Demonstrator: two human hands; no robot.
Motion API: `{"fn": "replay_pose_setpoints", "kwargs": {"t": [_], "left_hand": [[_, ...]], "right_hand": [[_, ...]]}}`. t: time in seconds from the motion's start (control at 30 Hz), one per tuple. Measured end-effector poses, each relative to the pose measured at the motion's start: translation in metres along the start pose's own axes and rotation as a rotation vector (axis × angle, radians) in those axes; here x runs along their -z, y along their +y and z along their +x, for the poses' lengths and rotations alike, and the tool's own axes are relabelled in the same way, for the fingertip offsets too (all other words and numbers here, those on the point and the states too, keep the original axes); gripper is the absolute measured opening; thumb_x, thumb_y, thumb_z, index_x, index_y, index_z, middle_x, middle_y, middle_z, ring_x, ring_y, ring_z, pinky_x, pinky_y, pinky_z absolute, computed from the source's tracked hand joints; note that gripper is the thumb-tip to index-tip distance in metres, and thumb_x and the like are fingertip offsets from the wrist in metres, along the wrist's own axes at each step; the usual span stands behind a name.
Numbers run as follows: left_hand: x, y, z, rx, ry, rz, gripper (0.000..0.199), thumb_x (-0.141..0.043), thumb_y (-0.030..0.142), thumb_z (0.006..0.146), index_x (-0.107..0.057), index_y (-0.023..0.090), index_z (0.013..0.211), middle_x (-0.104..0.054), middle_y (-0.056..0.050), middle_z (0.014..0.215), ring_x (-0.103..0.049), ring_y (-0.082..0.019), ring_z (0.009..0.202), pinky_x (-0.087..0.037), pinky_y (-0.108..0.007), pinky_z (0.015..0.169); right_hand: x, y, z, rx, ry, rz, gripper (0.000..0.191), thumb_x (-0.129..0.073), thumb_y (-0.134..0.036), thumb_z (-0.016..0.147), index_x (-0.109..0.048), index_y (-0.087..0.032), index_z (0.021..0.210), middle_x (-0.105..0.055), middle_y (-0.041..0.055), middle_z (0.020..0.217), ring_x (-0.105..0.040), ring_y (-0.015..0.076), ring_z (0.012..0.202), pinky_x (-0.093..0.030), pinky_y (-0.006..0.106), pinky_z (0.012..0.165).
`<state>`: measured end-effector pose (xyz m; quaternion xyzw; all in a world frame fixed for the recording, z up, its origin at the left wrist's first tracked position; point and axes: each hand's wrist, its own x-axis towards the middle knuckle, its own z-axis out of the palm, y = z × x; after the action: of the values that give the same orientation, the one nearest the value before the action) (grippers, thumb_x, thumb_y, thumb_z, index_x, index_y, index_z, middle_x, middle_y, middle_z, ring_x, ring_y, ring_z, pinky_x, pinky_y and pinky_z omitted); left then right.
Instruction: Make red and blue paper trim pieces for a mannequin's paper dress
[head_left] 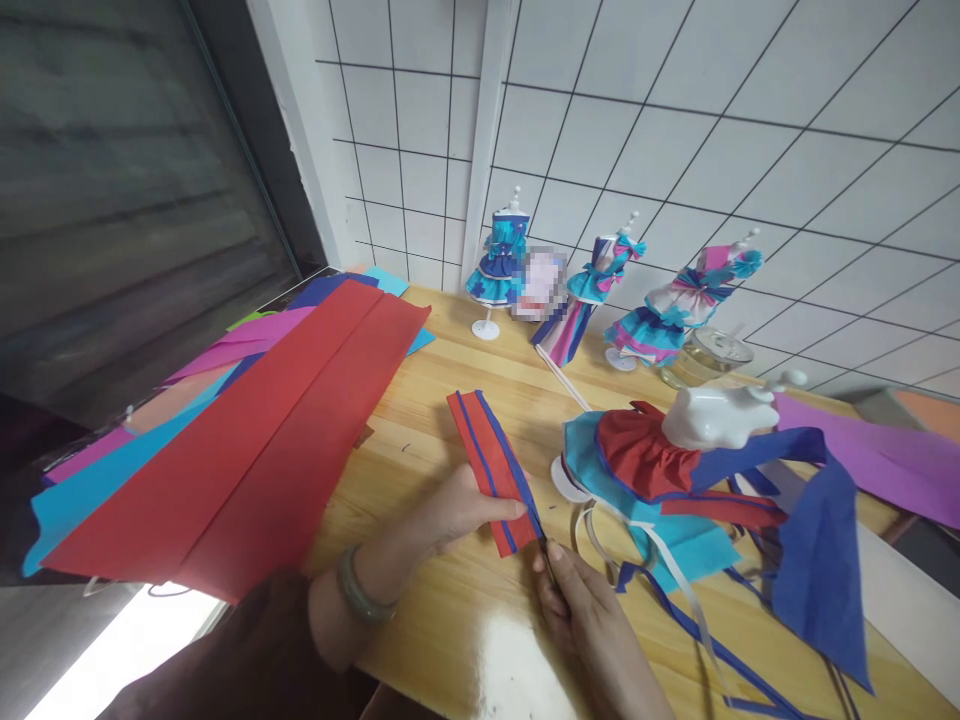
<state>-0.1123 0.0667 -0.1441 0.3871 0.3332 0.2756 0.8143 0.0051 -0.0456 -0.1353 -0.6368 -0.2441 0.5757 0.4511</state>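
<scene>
My left hand [476, 507] pinches a red paper strip [480, 430] trimmed with two blue bands, its thumb on top and its fingers mostly hidden beneath. At the strip's lower right edge, my right hand [577, 605] is closed around slim dark scissors [547, 556], largely covered by the fingers. Just to the right, a small white dress form [712, 418] leans over, wearing a red gathered piece [645, 455] above a light blue skirt [585, 450]. Blue ribbon strips [675, 610] and a white ribbon [679, 580] trail on the table near my right hand.
Large red sheets [300, 420] lie over several coloured sheets on the left. Along the tiled wall stand three dressed mini forms [504, 255] and a glass jar [705, 358]. On the right are a dark blue piece [821, 550] and a purple sheet [862, 455]. The wooden table's [420, 660] front edge is near me.
</scene>
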Motion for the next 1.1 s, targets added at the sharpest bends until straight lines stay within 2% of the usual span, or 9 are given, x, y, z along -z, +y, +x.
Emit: {"fn": "replay_pose_setpoints", "kwargs": {"t": [0.13,0.3,0.67,0.87,1.0,1.1], "left_hand": [[0.0,0.001,0.0,0.017,0.008,-0.001,0.044,-0.082,0.019,0.051,-0.067,0.014,0.091,-0.068,-0.004,0.081,-0.063,-0.015,0.077,-0.048,-0.027,0.077],[0.0,0.002,0.0,0.016,0.005,0.018,0.045,-0.083,0.019,0.05,-0.067,0.014,0.092,-0.069,-0.003,0.08,-0.062,-0.015,0.076,-0.049,-0.027,0.076],[0.002,0.0,0.002,0.009,0.016,0.02,0.046,-0.082,0.017,0.052,-0.067,0.014,0.095,-0.069,-0.005,0.085,-0.063,-0.016,0.08,-0.049,-0.027,0.077],[0.0,0.003,-0.002,0.037,-0.061,0.075,0.048,-0.081,0.017,0.053,-0.065,0.014,0.098,-0.068,-0.002,0.081,-0.061,-0.014,0.075,-0.049,-0.027,0.074],[0.002,-0.001,-0.002,0.008,-0.095,0.142,0.048,-0.078,0.018,0.057,-0.064,0.015,0.103,-0.067,-0.003,0.083,-0.062,-0.015,0.076,-0.049,-0.027,0.073],[0.003,-0.003,-0.002,-0.006,-0.102,0.174,0.047,-0.077,0.019,0.059,-0.063,0.015,0.104,-0.067,-0.004,0.086,-0.062,-0.016,0.078,-0.048,-0.029,0.076]], "right_hand": [[0.004,0.008,0.0,0.042,0.012,-0.006,0.05,-0.054,-0.067,0.071,-0.052,-0.018,0.071,-0.028,-0.0085,0.05,-0.021,0.0052,0.042,-0.014,0.021,0.041],[0.006,0.011,-0.002,-0.003,-0.038,0.033,0.047,-0.05,-0.064,0.076,-0.053,-0.017,0.075,-0.027,-0.0088,0.05,-0.02,0.005,0.042,-0.013,0.02,0.041],[0.007,0.011,-0.005,-0.069,-0.06,0.12,0.05,-0.052,-0.066,0.074,-0.054,-0.016,0.078,-0.029,-0.0095,0.049,-0.019,0.003,0.039,-0.01,0.019,0.04],[0.006,0.015,-0.001,-0.045,-0.051,0.124,0.049,-0.051,-0.064,0.076,-0.054,-0.015,0.079,-0.03,-0.0093,0.05,-0.02,0.0028,0.04,-0.011,0.02,0.04],[0.005,0.017,0.001,-0.029,-0.042,0.114,0.048,-0.05,-0.065,0.076,-0.052,-0.016,0.077,-0.031,-0.0087,0.05,-0.021,0.0033,0.04,-0.01,0.02,0.04],[0.005,0.015,0.003,-0.016,-0.061,0.081,0.048,-0.049,-0.065,0.076,-0.048,-0.018,0.069,-0.032,-0.008,0.051,-0.023,0.004,0.04,-0.013,0.021,0.04]]}}
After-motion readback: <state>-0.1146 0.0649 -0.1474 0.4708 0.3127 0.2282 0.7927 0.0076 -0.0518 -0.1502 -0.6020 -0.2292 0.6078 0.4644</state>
